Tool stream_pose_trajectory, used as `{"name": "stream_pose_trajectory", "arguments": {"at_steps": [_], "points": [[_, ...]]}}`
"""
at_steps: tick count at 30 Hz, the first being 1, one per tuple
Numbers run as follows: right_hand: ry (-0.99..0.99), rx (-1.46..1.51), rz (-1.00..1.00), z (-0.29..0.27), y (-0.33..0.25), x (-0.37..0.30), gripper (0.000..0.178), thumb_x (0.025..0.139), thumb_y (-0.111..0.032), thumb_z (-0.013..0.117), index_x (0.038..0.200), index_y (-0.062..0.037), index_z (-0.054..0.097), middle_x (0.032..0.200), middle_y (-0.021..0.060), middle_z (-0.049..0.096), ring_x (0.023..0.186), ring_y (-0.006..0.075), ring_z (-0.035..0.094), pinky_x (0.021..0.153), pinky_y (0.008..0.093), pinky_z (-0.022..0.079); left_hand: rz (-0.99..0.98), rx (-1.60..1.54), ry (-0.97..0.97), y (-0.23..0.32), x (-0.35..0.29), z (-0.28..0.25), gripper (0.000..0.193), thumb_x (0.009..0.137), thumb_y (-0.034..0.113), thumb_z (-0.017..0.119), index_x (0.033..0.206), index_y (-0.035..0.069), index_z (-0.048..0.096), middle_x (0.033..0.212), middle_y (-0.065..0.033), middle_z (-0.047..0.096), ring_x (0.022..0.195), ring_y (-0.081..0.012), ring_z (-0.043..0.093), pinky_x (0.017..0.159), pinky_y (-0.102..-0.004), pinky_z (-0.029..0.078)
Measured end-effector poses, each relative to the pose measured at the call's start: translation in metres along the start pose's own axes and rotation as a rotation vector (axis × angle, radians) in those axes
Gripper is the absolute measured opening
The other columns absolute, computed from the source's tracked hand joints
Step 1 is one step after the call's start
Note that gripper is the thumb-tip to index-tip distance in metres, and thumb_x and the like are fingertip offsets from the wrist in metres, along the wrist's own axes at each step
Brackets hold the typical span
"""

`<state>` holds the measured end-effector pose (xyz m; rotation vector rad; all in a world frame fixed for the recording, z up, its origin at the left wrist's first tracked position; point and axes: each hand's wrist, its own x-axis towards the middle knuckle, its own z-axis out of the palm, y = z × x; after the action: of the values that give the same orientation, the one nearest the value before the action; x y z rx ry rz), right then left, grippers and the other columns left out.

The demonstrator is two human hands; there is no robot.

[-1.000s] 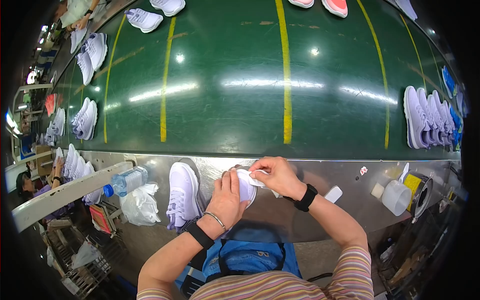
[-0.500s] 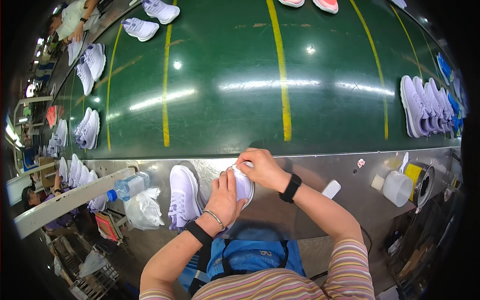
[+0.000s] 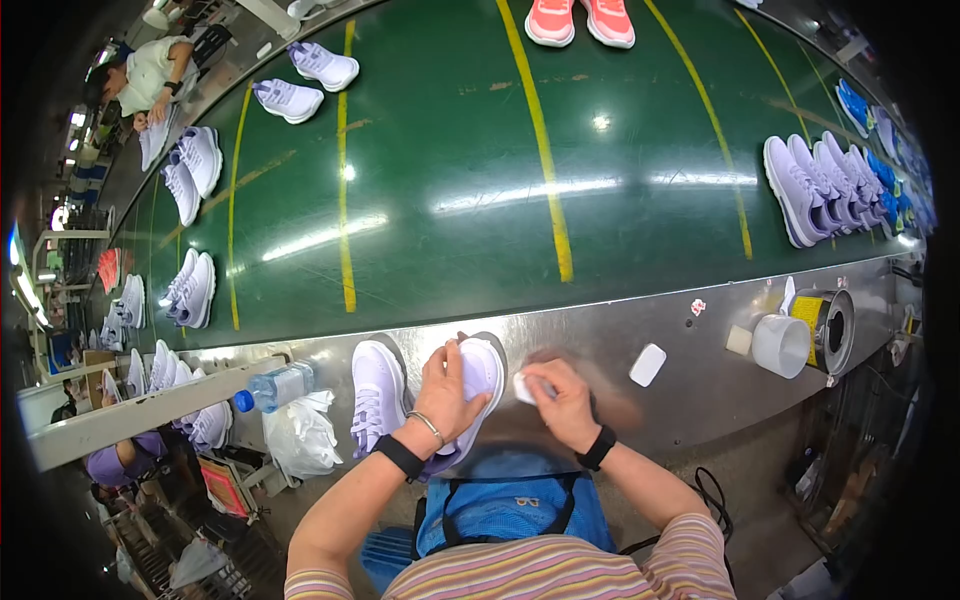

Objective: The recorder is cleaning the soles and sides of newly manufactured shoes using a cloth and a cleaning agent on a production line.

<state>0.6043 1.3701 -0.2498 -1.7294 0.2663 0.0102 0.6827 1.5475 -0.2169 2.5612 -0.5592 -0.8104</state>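
Observation:
On the metal ledge in front of me, a lavender sneaker (image 3: 484, 366) with a white sole lies with its toe pointing away. My left hand (image 3: 447, 392) grips it across the upper, its thumb by the right side. Its lookalike, another lavender sneaker (image 3: 378, 385) with laces, rests just left of that hand and apart from my fingers. To the right of the held shoe, my right hand (image 3: 563, 400) pinches a small white piece (image 3: 523, 389). That piece is partly covered by the fingers, and I cannot tell its material.
Beyond the ledge runs a green conveyor belt (image 3: 440, 130) with yellow lines, bearing coral sneakers (image 3: 608, 20) and lavender sneakers (image 3: 800, 190). Rightward lie a white block (image 3: 648, 365), a white plastic cup (image 3: 780, 346) and a tin can (image 3: 835, 332). Leftward are a bottle (image 3: 282, 386) and a plastic bag (image 3: 300, 435).
My right hand has come off the shoe's toe and moved right and nearer, with the white piece now showing. My left hand stays on the shoe. The coral sneakers show more fully.

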Motion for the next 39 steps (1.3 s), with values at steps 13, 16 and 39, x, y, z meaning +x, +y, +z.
{"name": "stream_pose_trajectory", "arguments": {"at_steps": [13, 16, 39], "points": [[0.023, 0.661, 0.513, 0.021, -0.048, -0.053, 0.015, 0.088, -0.012, 0.054, 0.092, 0.0008, 0.06, 0.081, 0.0022, 0.059, 0.077, 0.009, 0.055, 0.073, 0.0239, 0.045, -0.411, -0.7, 0.41, -0.12, -0.111, -0.038, 0.068, 0.076, 0.028, 0.066, 0.127, -0.007, 0.036, 0.118, -0.0185, 0.046, 0.105, -0.0263, 0.048, 0.088, -0.0343, 0.04], [0.043, 0.854, 0.571, 0.038, -0.041, -0.057, 0.015, 0.09, -0.012, 0.052, 0.094, 0.0004, 0.059, 0.084, 0.0034, 0.059, 0.078, 0.0105, 0.056, 0.074, 0.024, 0.046, -0.649, -1.103, 0.191, -0.133, -0.111, -0.031, 0.078, 0.077, 0.033, 0.067, 0.132, -0.006, 0.029, 0.126, -0.016, 0.041, 0.113, -0.0224, 0.043, 0.092, -0.0334, 0.038], [0.059, 0.574, 0.377, 0.103, -0.026, -0.092, 0.033, 0.087, -0.008, 0.048, 0.12, -0.0012, 0.043, 0.114, 0.0061, 0.05, 0.106, 0.0133, 0.045, 0.093, 0.0262, 0.035, 0.131, -1.05, -0.113, -0.136, -0.097, -0.032, 0.058, 0.085, 0.002, 0.046, 0.139, 0.006, 0.025, 0.124, -0.0094, 0.05, 0.109, -0.0137, 0.048, 0.093, -0.0258, 0.037]]}}
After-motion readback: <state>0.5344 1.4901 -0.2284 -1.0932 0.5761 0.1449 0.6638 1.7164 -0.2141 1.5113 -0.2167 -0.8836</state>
